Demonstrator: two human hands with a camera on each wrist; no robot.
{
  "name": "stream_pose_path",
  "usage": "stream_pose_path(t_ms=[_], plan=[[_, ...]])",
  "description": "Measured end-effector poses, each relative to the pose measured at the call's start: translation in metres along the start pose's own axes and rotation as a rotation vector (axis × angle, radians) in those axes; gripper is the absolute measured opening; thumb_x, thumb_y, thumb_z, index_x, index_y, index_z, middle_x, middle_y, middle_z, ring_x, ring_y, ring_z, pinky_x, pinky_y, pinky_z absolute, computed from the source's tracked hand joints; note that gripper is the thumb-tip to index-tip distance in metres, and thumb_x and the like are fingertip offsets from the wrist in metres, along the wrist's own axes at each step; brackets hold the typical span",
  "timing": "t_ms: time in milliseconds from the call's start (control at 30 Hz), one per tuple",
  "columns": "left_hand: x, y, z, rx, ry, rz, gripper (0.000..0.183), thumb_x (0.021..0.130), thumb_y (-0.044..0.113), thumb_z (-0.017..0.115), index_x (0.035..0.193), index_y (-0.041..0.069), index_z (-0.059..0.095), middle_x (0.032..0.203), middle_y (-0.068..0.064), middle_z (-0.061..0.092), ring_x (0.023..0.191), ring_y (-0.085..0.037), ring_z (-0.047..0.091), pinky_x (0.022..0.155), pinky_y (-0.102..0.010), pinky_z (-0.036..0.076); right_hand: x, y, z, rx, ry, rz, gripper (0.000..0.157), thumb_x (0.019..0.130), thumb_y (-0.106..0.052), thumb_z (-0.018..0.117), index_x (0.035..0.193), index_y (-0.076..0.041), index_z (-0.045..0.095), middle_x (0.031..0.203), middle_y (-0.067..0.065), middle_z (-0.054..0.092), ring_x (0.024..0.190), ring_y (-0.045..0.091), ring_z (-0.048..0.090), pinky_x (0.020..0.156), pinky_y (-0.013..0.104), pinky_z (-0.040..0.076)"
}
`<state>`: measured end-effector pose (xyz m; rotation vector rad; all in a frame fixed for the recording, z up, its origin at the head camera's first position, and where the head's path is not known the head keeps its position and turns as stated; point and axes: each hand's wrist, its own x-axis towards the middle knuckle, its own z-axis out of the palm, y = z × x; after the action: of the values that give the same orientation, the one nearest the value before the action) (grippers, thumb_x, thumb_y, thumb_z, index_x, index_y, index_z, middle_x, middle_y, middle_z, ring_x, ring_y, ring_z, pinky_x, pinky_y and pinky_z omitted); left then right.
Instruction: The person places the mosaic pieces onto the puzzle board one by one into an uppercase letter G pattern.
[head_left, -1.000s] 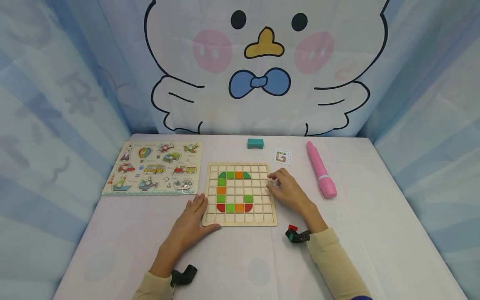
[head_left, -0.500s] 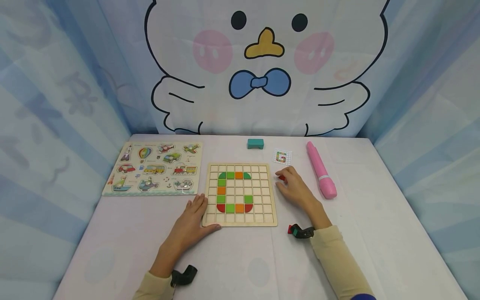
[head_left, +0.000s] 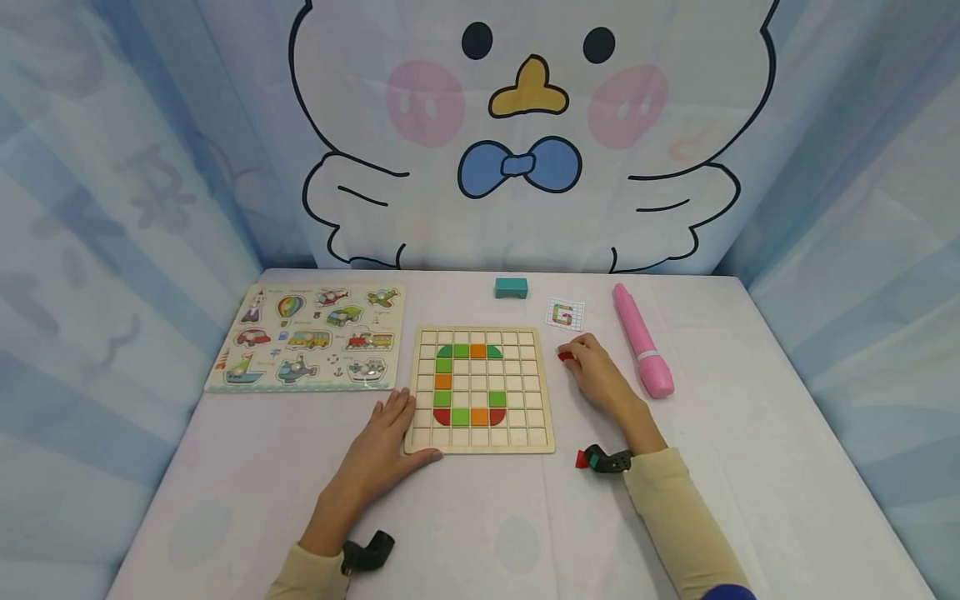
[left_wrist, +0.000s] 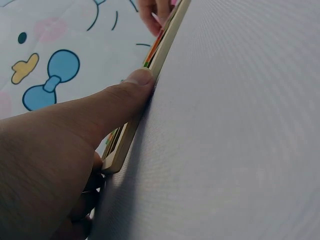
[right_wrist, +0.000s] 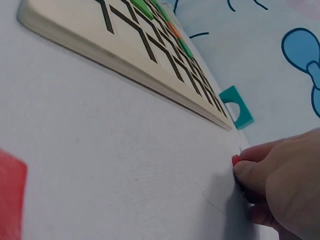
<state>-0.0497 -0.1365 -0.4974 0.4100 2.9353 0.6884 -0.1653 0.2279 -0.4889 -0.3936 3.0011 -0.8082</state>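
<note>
In the head view a square wooden grid board [head_left: 525, 383] holds green, orange and red tiles set in an outline with a gap on its right side. My left hand [head_left: 386, 433] rests at the board's front left corner, fingers extended along the left edge. Its thumb [left_wrist: 135, 80] lies against the front edge in the left wrist view. Right of the board, my right hand [head_left: 600, 375] pinches a small red tile [right_wrist: 235, 160] between thumb and finger, low over the table. Most of that tile is hidden by the fingers.
A small pattern card [head_left: 565, 314] and a teal block with an arched cutout [head_left: 511, 287] lie behind the board. A vehicle picture puzzle [head_left: 306, 337] is at left, a pink pen-shaped object [head_left: 643, 342] at right. A red piece [head_left: 581, 459] shows beside the right wrist camera.
My right hand has moved from the board's right edge rightward onto the table beside it, and the red tile now shows at its fingertips. My left hand and the board stay put.
</note>
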Motion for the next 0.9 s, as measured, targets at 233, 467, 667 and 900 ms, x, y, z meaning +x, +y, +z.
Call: stream_pose_path(t_ms=[233,467,667,900], plan=[[0.0,0.0,0.001,-0.005,0.002,-0.007,0.1,0.084,0.061,0.072,0.152,-0.003,0.036,0.163,-0.018,0.032,0.154,-0.033,0.025,0.126,-0.051,0.023,-0.001,-0.001,-0.001,0.021,-0.015,0.058,0.024,0.099,-0.004,0.061,0.122,0.002,0.064,0.116,0.017,0.049,0.104,0.028,0.057,0.096,0.044,0.054],[0.001,-0.001,0.002,-0.009,0.0,-0.015,0.1,0.083,0.061,0.072,0.153,-0.002,0.036,0.163,-0.017,0.031,0.154,-0.033,0.024,0.126,-0.051,0.023,-0.001,-0.005,-0.004,0.03,0.004,0.018,0.016,0.097,-0.004,0.063,0.113,-0.001,0.062,0.104,0.014,0.058,0.094,0.025,0.056,0.086,0.04,0.054],[0.001,-0.001,0.002,-0.002,0.005,-0.015,0.1,0.083,0.061,0.072,0.152,-0.002,0.037,0.163,-0.017,0.032,0.154,-0.033,0.025,0.126,-0.051,0.024,-0.003,-0.013,-0.003,0.041,0.047,-0.046,0.02,0.096,-0.001,0.061,0.115,-0.002,0.067,0.1,0.012,0.06,0.088,0.022,0.056,0.079,0.035,0.052],[0.0,0.001,0.001,-0.004,0.002,-0.017,0.1,0.083,0.06,0.073,0.152,-0.003,0.037,0.162,-0.018,0.033,0.154,-0.034,0.025,0.126,-0.051,0.023,-0.004,-0.028,-0.003,0.056,0.057,-0.067,0.015,0.094,-0.003,0.064,0.109,0.0,0.065,0.1,0.012,0.067,0.089,0.023,0.06,0.08,0.038,0.055]])
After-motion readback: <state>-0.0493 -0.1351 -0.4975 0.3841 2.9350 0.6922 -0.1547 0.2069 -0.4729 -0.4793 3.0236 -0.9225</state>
